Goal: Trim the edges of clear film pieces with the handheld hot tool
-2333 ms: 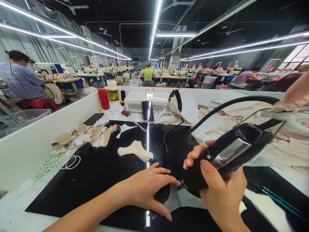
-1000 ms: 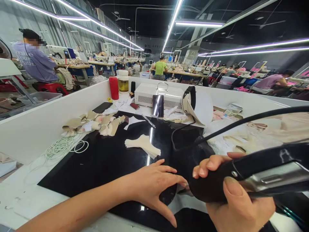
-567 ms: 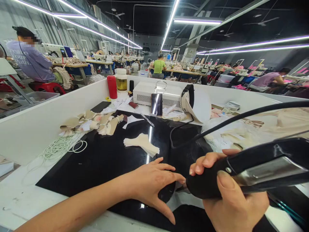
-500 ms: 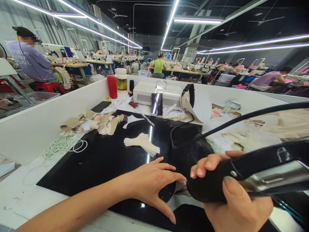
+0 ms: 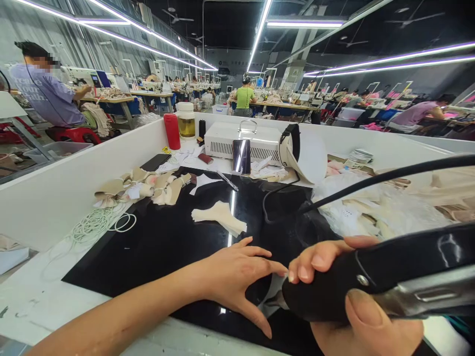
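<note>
My right hand is wrapped round a black corded hand tool with a long metal lever. The tool's narrow metal tip points left at a pale, thin piece on the glossy black mat. What is under the tool body is hidden. My left hand lies palm down with its fingers spread, the index fingertip at the pale piece's edge and the thumb below it. Just beyond my left hand rests a small stack of cream fabric pieces.
A pen, a phone and a white vented box stand farther back. Bundled fabric and pale green cord lie left, bagged fabric right. The tool's cable arches across the right side. Low white walls edge the table.
The tool has shifted slightly left and down, and its metal tip now shows more clearly beside the left hand. My left hand keeps its spread pose. The view has tilted a little.
</note>
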Tool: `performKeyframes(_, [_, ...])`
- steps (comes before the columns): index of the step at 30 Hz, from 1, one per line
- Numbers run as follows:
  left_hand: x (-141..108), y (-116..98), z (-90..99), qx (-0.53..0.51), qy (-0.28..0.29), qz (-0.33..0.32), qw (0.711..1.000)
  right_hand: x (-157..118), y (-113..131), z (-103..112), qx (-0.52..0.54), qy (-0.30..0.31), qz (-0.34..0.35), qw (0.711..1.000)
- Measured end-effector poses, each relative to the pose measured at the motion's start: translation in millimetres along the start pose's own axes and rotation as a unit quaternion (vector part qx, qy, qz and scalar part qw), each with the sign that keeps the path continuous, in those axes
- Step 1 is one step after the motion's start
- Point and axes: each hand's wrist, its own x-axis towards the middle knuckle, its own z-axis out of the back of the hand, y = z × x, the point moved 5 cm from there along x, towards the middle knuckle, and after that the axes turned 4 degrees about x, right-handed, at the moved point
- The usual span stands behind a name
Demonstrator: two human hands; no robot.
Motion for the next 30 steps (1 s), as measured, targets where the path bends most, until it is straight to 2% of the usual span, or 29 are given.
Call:
performKeyframes(6, [0.3,-2.2,0.9,0.003,0.003,-0.007,1.0,-7.4,-4.6,-4.4,-0.005,0.026,-0.009,1.0])
performKeyframes(10, [-0.4,-1.5,0.2,-0.004,-0.012,-0.016,1.0,-3.3,-4.3,-7.7,-0.004,0.019,-0.002,1.0])
performKeyframes(13, [-2.0,-1.5,1.5,0.001,-0.039,-0.039,0.998,5.4,5.1,-7.2,0.003,-0.02,0.028,0.999])
performKeyframes(16, [-4.5,-2.3,4.2,0.035,-0.055,-0.076,0.995,13.9,16.6,0.4,-0.008,-0.081,0.057,0.995])
performKeyframes(20, [-7.0,-1.8,7.0,0.088,-0.05,-0.109,0.989,20.3,24.2,15.5,-0.035,-0.122,0.069,0.99])
performKeyframes(25, [-9.7,-3.3,13.1,0.113,-0.056,-0.141,0.982,21.0,24.9,29.2,-0.05,-0.134,0.093,0.985])
performKeyframes(30, [-16.3,-5.0,26.4,0.14,-0.014,-0.131,0.981,18.5,23.1,31.8,-0.059,-0.121,0.1,0.986])
